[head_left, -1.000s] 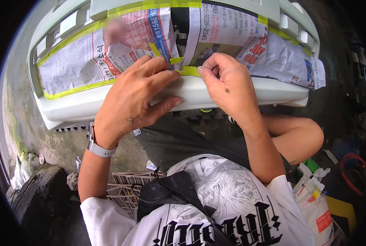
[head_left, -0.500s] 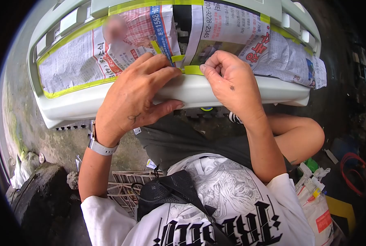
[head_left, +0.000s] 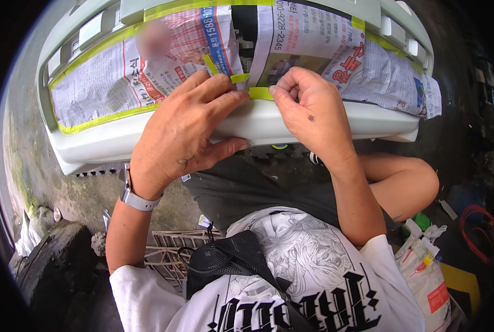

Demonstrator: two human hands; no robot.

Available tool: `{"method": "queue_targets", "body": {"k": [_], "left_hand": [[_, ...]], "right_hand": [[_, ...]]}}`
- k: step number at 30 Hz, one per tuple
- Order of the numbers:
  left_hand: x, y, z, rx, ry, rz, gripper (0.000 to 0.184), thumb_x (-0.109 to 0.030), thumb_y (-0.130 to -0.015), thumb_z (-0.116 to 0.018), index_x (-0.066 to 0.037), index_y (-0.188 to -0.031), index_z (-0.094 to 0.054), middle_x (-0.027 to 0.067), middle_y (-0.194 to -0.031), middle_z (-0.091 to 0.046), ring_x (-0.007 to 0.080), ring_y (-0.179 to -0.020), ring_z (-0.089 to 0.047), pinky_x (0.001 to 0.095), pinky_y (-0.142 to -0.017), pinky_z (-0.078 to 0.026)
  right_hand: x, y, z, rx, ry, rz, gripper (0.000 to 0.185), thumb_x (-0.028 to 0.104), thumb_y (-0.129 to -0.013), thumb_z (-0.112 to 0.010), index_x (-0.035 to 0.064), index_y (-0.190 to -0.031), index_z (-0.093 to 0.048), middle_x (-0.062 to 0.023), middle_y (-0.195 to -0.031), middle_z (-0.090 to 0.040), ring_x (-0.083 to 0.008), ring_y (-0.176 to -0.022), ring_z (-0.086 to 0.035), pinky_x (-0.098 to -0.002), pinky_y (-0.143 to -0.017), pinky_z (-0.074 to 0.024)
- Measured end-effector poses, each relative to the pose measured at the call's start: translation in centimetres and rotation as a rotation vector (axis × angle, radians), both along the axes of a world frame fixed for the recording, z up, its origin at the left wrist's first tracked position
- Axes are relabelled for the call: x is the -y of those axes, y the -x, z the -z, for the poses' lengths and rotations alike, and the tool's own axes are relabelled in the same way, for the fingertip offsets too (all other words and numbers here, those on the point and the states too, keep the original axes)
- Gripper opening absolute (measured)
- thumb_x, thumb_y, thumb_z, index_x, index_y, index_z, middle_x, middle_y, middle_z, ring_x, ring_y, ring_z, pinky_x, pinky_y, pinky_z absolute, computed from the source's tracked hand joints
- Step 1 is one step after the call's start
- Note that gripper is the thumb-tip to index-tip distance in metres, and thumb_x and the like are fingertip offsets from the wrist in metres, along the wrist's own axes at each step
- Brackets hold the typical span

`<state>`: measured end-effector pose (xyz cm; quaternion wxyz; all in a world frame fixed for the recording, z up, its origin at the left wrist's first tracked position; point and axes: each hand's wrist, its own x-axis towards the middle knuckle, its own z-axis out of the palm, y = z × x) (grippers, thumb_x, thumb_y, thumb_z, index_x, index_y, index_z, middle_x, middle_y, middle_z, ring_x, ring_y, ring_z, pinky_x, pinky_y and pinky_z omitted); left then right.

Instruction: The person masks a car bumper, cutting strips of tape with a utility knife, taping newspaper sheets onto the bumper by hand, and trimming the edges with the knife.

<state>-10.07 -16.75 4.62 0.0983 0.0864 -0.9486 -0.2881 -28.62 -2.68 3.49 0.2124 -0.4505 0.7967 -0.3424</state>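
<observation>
A long pale car bumper lies across in front of me, newspaper masking its recessed part. My left hand bends over its near lip, fingertips pressed by the inner edge and thumb lower on the front face. A short strip of yellow masking tape runs along the lip between my hands. My right hand is closed, pinching the strip's right end between thumb and index finger. Two smaller yellow tape pieces stick near my left fingers. The left newspaper sheet and right newspaper sheet leave a dark gap between them.
My crossed leg is beneath the bumper. A black mesh pouch hangs at my chest. To the right are a white bag and a red cable. A metal grate lies on the ground at left.
My left hand has shifted very slightly right along the lip, its index finger nearer the tape strip. My right hand keeps its pinch, nearly still.
</observation>
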Motion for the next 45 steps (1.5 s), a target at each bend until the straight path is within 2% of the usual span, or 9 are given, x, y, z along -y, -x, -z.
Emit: {"method": "queue_targets", "body": {"k": [11, 18, 21, 23, 45], "left_hand": [[-0.2, 0.3, -0.3, 0.041, 0.06, 0.035, 0.064, -0.029, -0.069, -0.09, -0.01, -0.127, -0.072, 0.0097, -0.113, -0.064, 0.0327, -0.1, -0.06, 0.0448, -0.092, -0.053], [-0.4, 0.3, -0.1, 0.024, 0.093, 0.031, 0.062, -0.035, -0.073, -0.088, -0.01, -0.128, -0.072, 0.0093, -0.111, -0.063, 0.0314, -0.098, -0.058, 0.044, -0.091, -0.053], [-0.3, 0.3, 0.0, 0.022, 0.096, 0.028, 0.062, -0.038, -0.073, -0.087, -0.011, -0.127, -0.072, 0.0089, -0.109, -0.063, 0.031, -0.096, -0.058, 0.0439, -0.089, -0.052], [-0.4, 0.3, 0.0, 0.013, 0.097, 0.029, 0.062, -0.039, -0.073, -0.087, -0.011, -0.127, -0.072, 0.0087, -0.108, -0.063, 0.031, -0.096, -0.058, 0.0439, -0.089, -0.052], [-0.5, 0.3, -0.1, 0.019, 0.096, 0.009, 0.062, -0.038, -0.072, -0.087, -0.011, -0.126, -0.073, 0.0092, -0.107, -0.063, 0.0319, -0.097, -0.059, 0.0437, -0.09, -0.052]], "right_hand": [[0.1, 0.0, 0.0, -0.013, -0.006, 0.005, 0.016, 0.01, -0.094, -0.074, -0.0031, -0.088, -0.067, -0.0053, -0.071, -0.065, -0.0105, -0.063, -0.056, -0.0314, -0.059, -0.048], [-0.1, 0.9, 0.2, 0.063, -0.005, -0.03, 0.016, 0.01, -0.093, -0.076, -0.0034, -0.09, -0.068, -0.0062, -0.073, -0.067, -0.011, -0.065, -0.058, -0.0312, -0.061, -0.049], [-0.1, 0.9, 0.2, -0.04, -0.008, -0.05, 0.016, 0.01, -0.092, -0.077, -0.0039, -0.091, -0.069, -0.0085, -0.075, -0.068, -0.0134, -0.065, -0.06, -0.0321, -0.062, -0.0503], [-0.1, 0.7, 0.2, -0.065, 0.01, -0.029, 0.015, 0.01, -0.088, -0.077, -0.0005, -0.086, -0.068, -0.017, -0.086, -0.072, -0.0393, -0.079, -0.07, -0.0474, -0.073, -0.0553], [0.1, 1.1, -0.7, -0.083, -0.047, -0.06, 0.014, 0.01, -0.088, -0.078, -0.0016, -0.086, -0.07, -0.0177, -0.086, -0.073, -0.0399, -0.083, -0.071, -0.0474, -0.076, -0.0561]]}}
